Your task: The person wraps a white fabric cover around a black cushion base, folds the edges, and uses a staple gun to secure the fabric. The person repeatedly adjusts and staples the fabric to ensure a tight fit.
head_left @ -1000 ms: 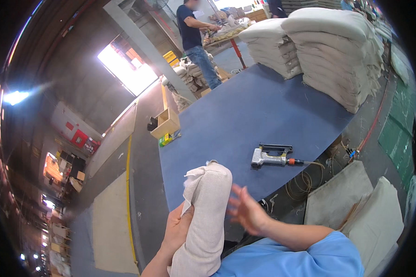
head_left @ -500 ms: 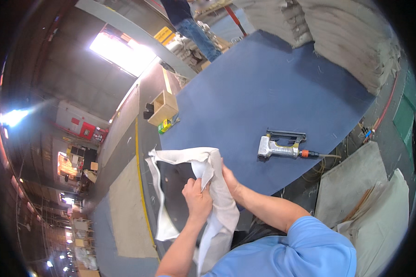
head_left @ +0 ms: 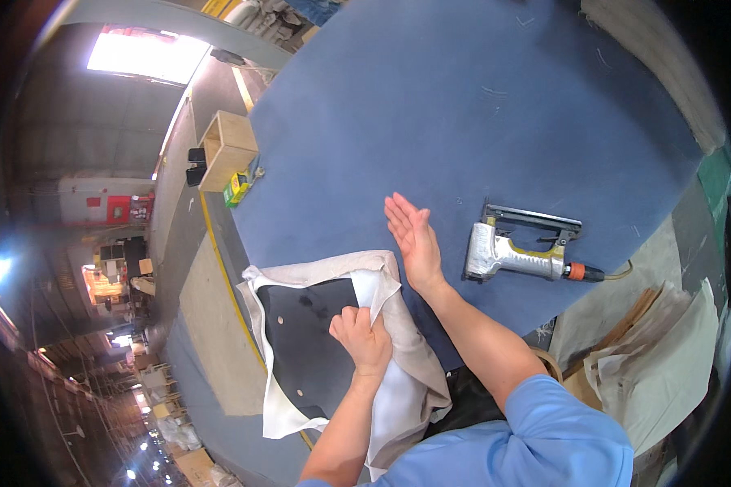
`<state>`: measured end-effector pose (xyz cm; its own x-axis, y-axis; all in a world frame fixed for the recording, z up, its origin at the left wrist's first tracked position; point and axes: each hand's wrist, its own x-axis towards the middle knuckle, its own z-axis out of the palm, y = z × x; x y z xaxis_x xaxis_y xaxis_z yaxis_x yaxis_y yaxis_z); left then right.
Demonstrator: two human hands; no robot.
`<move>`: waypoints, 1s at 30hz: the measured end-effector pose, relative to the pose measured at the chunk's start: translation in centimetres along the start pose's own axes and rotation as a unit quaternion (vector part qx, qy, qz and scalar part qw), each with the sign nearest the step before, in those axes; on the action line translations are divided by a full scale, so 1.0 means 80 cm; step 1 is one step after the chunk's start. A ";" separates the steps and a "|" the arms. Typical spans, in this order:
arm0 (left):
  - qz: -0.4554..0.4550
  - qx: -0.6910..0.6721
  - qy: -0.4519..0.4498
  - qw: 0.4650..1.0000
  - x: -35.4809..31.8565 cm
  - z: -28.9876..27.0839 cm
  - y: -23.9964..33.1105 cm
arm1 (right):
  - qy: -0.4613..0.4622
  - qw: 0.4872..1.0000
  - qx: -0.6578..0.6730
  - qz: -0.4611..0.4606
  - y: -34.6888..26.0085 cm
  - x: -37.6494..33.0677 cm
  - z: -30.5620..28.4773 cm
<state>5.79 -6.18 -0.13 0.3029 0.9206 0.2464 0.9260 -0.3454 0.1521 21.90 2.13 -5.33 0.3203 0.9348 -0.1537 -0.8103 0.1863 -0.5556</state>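
Looking down from the head camera, I see a large desk (head_left: 479,105) covered in blue felt-like material, filling most of the upper and middle view. At its near edge lies a flat dark grey panel (head_left: 313,341) with a few small pale dots, wrapped loosely in off-white fabric (head_left: 406,381) that folds over its top and right sides and hangs down toward my body. My left hand (head_left: 361,339) is closed into a fist on the right edge of the panel, pinching a fold of the off-white fabric against it. My right hand (head_left: 413,237) is open and flat, fingers together and pointing away from me, resting or hovering on the blue surface just beyond the upper right corner of the fabric; I cannot tell whether the palm presses down. It holds nothing. Near that hand, on its right and not touching it, a silver pneumatic stapler (head_left: 518,247) with a black magazine and an orange hose fitting lies on its side on the desk. At the far left edge of the desk stands a small open wooden box (head_left: 227,150), with a small green and yellow packet (head_left: 237,188) just beside it. My blue short sleeve (head_left: 552,438) shows at the bottom right. To the right, below the desk edge, pale flat sheets (head_left: 666,357) of board or fabric lean together. The left of the view falls away into a dim workshop hall with scattered lights.
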 end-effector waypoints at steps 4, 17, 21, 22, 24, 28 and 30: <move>-0.008 -0.028 0.001 1.000 -0.002 0.005 -0.005 | -0.005 0.999 0.045 -0.014 0.020 0.025 0.004; -0.035 -0.080 -0.023 0.996 -0.005 -0.002 -0.003 | 0.038 0.996 0.035 -0.073 0.035 -0.018 0.016; -0.031 -0.084 -0.019 0.996 -0.006 -0.002 -0.005 | 0.035 0.997 0.021 -0.067 0.035 -0.033 0.016; -0.029 -0.085 -0.018 0.996 -0.007 -0.002 -0.006 | 0.033 0.997 0.018 -0.065 0.036 -0.036 0.014; -0.033 -0.090 -0.018 0.995 -0.005 -0.002 -0.005 | 0.022 0.997 -0.002 -0.068 0.037 -0.040 0.013; -0.038 -0.098 -0.013 0.994 -0.006 0.000 -0.008 | 0.011 0.998 -0.040 -0.051 0.032 -0.055 0.013; -0.037 -0.107 -0.006 0.994 -0.005 0.000 -0.007 | 0.007 0.998 -0.047 -0.042 0.031 -0.060 0.013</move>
<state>5.18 -6.32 -0.31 0.2406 0.9464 0.2155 0.8768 -0.3071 0.3699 17.84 -1.57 -5.09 0.3932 0.9123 -0.1142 -0.7311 0.2348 -0.6406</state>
